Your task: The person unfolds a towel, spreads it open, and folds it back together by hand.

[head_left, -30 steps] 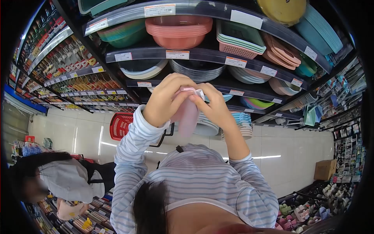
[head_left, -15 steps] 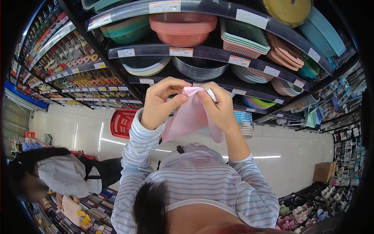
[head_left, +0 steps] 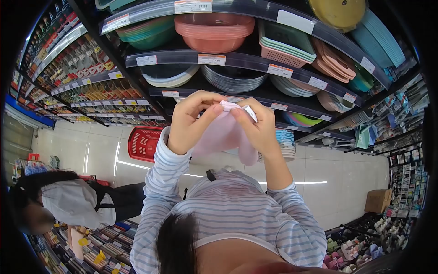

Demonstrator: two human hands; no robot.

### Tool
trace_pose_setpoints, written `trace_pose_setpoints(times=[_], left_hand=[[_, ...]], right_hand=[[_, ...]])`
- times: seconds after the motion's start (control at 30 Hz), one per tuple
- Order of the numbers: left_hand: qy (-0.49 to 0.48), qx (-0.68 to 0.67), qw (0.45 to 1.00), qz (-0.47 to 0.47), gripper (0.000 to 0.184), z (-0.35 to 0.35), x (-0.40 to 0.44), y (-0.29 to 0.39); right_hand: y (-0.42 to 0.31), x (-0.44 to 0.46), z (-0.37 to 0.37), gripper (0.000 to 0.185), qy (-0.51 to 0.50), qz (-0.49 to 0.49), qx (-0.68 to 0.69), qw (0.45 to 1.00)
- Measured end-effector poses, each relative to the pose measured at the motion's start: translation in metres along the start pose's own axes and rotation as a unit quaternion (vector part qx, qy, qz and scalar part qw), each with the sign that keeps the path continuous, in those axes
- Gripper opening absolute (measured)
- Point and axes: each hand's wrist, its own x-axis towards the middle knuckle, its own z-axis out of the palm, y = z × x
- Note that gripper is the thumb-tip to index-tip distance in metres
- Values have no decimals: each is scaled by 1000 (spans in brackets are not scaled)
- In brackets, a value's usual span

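A thin pink cloth (head_left: pixel 219 138) hangs from my two hands in front of the shelves, its lower part loose and folded. My left hand (head_left: pixel 194 119) pinches its top edge between thumb and fingers. Close beside it, my right hand (head_left: pixel 259 128) grips the same edge, thumb pressed on the fabric. A small white label (head_left: pixel 250 113) with dark print sticks out by my right fingers. The fabric under my fingertips is bunched, and part of it is hidden behind them.
Shelves ahead carry pink basins (head_left: pixel 214 33), metal bowls (head_left: pixel 234 78) and trays. A red basket (head_left: pixel 145 143) stands on the floor at left. Another person (head_left: pixel 75 203) bends over a display at lower left. A cardboard box (head_left: pixel 378 201) and slippers (head_left: pixel 351 250) are at right.
Both hands stay closed on the cloth, and its top edge has shifted slightly right. The hanging part has swung and looks shorter. The other person's arm has moved a little.
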Motion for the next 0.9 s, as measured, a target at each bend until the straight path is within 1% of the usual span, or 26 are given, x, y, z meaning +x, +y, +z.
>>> trace_pose_setpoints(times=[0.07, 0.17, 0.27, 0.37, 0.53, 0.57, 0.63, 0.73, 0.83, 0.9], left_hand=[[-4, 51, 999, 9, 25, 0, 0, 5], [-59, 188, 971, 132, 29, -7, 4, 4], [-35, 214, 970, 112, 29, -11, 2, 4], [-10, 215, 970, 113, 26, -12, 4, 2], [-9, 191, 979, 77, 21, -17, 3, 4], [-6, 186, 980, 74, 20, -19, 3, 3], [17, 202, 974, 103, 18, -20, 3, 3], [65, 208, 964, 150, 16, -23, 4, 1], [125, 215, 951, 181, 15, -34, 7, 4], [154, 220, 945, 184, 14, -45, 8, 8]], right_hand=[[0, 0, 0, 18, 1, 0, -2, 1000], [1, 0, -1, 18, -2, -5, -13, 1000], [0, 1, 1, 17, -10, -12, -27, 1000], [-2, 2, 2, 17, -18, -14, -36, 999], [0, 5, 9, 17, -21, -47, -47, 998], [-1, 5, 9, 16, -40, -30, -36, 998], [-6, 4, 9, 16, -75, 4, -15, 997], [-8, 3, 19, 19, -59, 62, 51, 995], [9, -4, 22, 22, -96, 155, 127, 975], [12, -7, 18, 23, -118, 144, 70, 980]])
